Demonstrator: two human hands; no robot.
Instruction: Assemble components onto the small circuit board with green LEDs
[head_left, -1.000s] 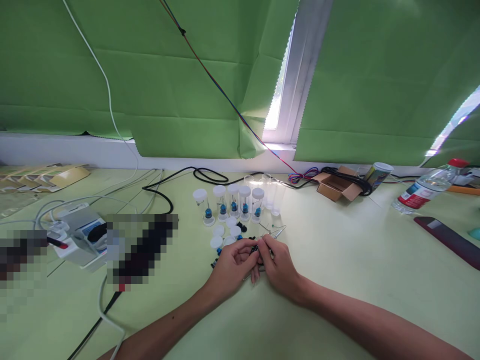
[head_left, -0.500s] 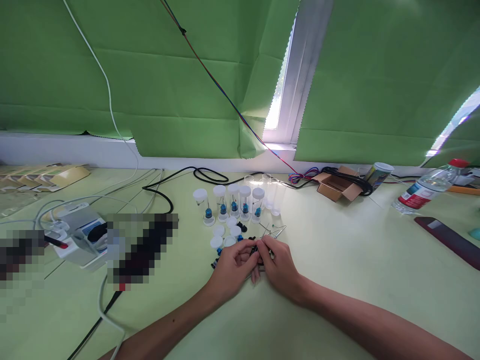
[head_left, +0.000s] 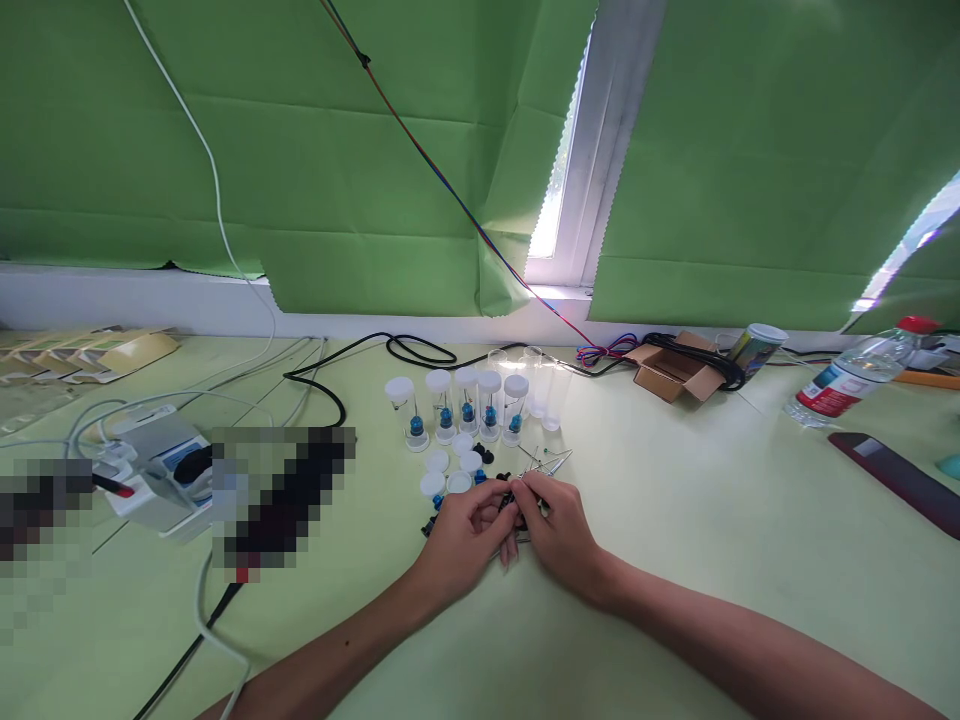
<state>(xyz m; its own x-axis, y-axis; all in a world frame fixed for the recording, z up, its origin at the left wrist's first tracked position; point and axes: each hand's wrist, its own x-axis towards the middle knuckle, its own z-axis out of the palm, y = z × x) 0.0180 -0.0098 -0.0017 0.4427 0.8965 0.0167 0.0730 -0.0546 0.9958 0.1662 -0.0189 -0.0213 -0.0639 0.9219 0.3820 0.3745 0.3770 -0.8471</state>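
My left hand [head_left: 471,528] and my right hand [head_left: 556,520] meet over the table, fingertips pinched close together. Between them is a small dark piece, mostly covered by the fingers, whose kind I cannot make out. Just beyond my right hand lie several thin metal rods [head_left: 556,462]. White round caps [head_left: 437,461] and small blue and black parts [head_left: 480,477] lie around my left hand. Behind these stand several clear tubes [head_left: 405,412] with white caps, each with a blue piece inside. Clear tubes without white caps [head_left: 553,402] stand to their right.
At the left are a white device with cables [head_left: 161,470] and a pixelated dark area [head_left: 289,500]. An open cardboard box [head_left: 675,372], a can [head_left: 756,350], a bottle [head_left: 855,380] and a dark flat object [head_left: 892,478] are at the right. A black cable [head_left: 420,348] runs along the back.
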